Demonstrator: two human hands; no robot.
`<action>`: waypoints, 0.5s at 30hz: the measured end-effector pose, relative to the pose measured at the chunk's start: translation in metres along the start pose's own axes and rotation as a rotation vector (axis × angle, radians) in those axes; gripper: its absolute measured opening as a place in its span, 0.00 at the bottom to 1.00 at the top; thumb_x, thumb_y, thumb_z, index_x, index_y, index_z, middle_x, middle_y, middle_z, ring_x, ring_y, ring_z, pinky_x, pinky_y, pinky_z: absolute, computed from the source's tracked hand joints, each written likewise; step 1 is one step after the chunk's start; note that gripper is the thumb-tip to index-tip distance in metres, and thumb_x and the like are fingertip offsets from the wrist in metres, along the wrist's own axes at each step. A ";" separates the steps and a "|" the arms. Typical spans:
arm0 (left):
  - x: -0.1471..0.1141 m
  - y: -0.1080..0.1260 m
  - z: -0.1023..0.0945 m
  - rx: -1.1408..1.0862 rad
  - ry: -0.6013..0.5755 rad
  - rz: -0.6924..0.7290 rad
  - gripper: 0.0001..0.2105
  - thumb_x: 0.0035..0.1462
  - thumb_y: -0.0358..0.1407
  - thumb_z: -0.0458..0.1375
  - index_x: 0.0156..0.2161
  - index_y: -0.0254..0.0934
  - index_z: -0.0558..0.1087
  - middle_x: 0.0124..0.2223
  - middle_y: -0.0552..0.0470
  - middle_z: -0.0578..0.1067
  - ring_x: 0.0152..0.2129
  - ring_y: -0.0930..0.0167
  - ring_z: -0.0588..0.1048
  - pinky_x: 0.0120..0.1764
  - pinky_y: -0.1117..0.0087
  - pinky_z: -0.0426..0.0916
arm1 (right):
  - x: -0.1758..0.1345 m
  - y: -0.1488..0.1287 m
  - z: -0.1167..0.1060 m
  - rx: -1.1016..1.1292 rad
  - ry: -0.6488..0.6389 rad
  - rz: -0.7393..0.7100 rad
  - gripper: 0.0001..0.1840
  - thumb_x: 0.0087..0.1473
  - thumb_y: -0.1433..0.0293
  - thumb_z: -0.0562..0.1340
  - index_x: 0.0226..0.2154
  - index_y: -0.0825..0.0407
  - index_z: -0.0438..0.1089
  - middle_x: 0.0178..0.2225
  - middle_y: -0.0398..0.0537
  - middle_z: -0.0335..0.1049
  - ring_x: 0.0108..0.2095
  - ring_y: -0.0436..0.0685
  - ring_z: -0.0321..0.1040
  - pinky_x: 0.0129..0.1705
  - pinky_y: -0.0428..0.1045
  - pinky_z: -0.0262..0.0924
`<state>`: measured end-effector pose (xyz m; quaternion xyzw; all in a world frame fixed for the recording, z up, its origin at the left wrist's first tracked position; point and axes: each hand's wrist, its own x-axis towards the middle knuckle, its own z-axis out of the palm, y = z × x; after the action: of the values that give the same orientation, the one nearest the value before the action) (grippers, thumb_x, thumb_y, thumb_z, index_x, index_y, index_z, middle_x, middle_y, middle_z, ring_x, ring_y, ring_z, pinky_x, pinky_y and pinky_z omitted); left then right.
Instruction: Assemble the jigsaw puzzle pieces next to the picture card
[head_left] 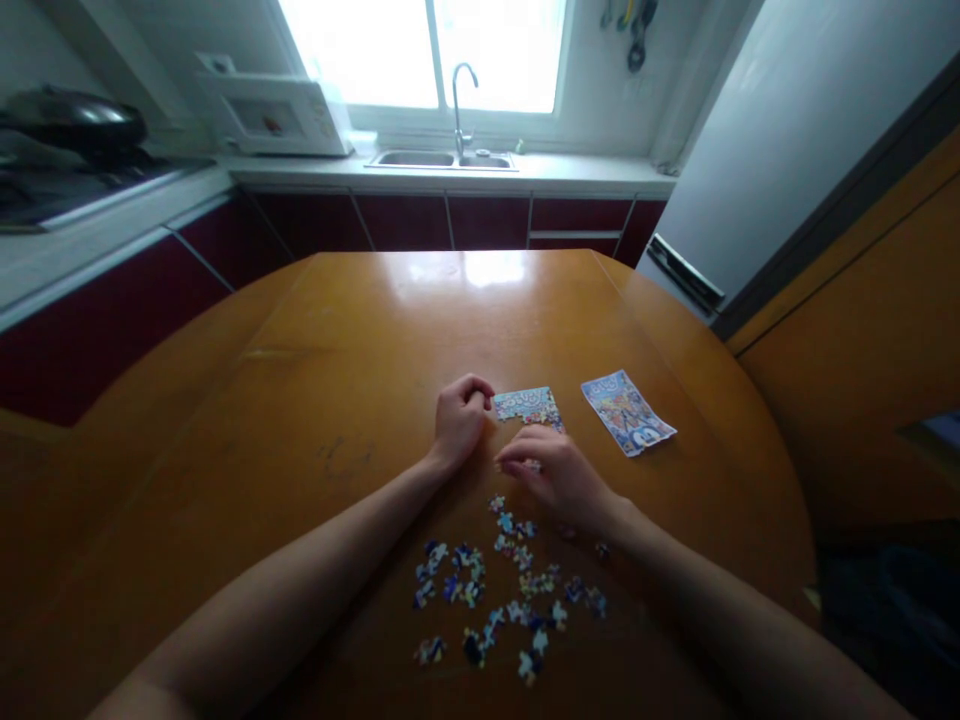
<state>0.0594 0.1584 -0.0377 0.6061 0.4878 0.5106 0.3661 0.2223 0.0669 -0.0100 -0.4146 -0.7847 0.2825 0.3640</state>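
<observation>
A partly joined jigsaw puzzle (527, 402) lies flat on the wooden table, its top rows together and its lower edge ragged. My left hand (460, 415) rests at its left edge, fingers curled in; what they hold, if anything, is hidden. Just below the puzzle, my right hand (559, 472) has thumb and fingers pinched together on what looks like a small puzzle piece (499, 465), and it covers part of the lower edge. Nearer to me, several loose puzzle pieces (517, 550) are scattered between my forearms. To the right lies a creased picture sheet (628, 412).
The large rounded table (360, 340) fills the middle. Beyond it are a counter with a sink (416, 160), a tap (457, 110) and a white microwave (274, 115). A pan (82, 115) sits on the stove at left. A fridge (795, 130) stands at right.
</observation>
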 end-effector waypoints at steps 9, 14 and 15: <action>-0.001 -0.002 0.000 -0.006 -0.015 0.007 0.08 0.49 0.28 0.51 0.25 0.37 0.72 0.21 0.56 0.69 0.21 0.72 0.68 0.28 0.72 0.61 | 0.032 0.057 -0.021 0.005 0.229 0.249 0.07 0.55 0.71 0.64 0.34 0.51 0.79 0.34 0.49 0.81 0.35 0.56 0.75 0.40 0.51 0.66; -0.002 -0.002 0.000 -0.006 -0.029 0.008 0.09 0.49 0.27 0.50 0.26 0.37 0.72 0.21 0.56 0.70 0.21 0.72 0.69 0.27 0.73 0.61 | 0.034 0.058 -0.011 -0.039 0.153 0.177 0.07 0.54 0.74 0.64 0.33 0.51 0.79 0.34 0.49 0.80 0.35 0.56 0.74 0.42 0.52 0.66; -0.002 -0.002 0.000 0.000 -0.028 0.012 0.09 0.49 0.27 0.50 0.26 0.37 0.72 0.21 0.56 0.70 0.21 0.72 0.69 0.28 0.73 0.61 | 0.034 0.059 -0.010 -0.059 0.143 0.159 0.07 0.54 0.75 0.64 0.33 0.50 0.79 0.34 0.49 0.80 0.36 0.56 0.73 0.42 0.52 0.66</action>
<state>0.0592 0.1571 -0.0405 0.6162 0.4788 0.5042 0.3700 0.2436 0.1265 -0.0369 -0.5050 -0.7295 0.2568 0.3832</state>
